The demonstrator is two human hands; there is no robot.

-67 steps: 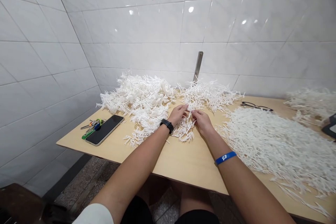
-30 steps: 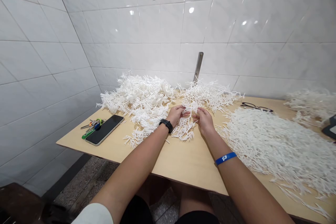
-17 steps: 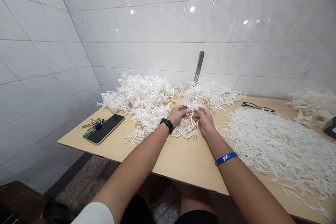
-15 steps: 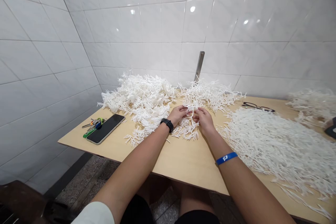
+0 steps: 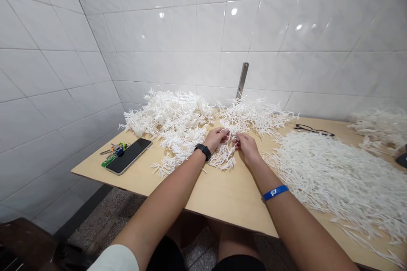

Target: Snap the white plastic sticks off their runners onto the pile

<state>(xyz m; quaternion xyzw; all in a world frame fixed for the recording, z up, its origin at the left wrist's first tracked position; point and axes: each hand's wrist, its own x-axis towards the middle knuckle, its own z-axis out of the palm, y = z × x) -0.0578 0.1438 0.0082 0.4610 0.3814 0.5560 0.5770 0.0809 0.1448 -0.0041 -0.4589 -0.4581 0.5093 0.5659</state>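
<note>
My left hand, with a black band on its wrist, is closed in a pinch on a small bunch of white branched strands that hangs below the fingertips. Close on its right, the fingers of my right hand are pinched together at the edge of the same bunch; a blue band circles that forearm. Whether they are thin plastic or another stringy stuff, I cannot tell. Both hands are just over the table, in front of a gap between two heaps. More loose strands lie under my hands.
A tangled white heap is at the back left, another heap at the back middle. A wide spread of straighter strands covers the right. A phone, keys and glasses lie on the wooden table. A metal bar stands against the tiled wall.
The fingertips have drawn slightly apart, and the bunch now hangs more on the left hand's side. Both arms stay nearly in place.
</note>
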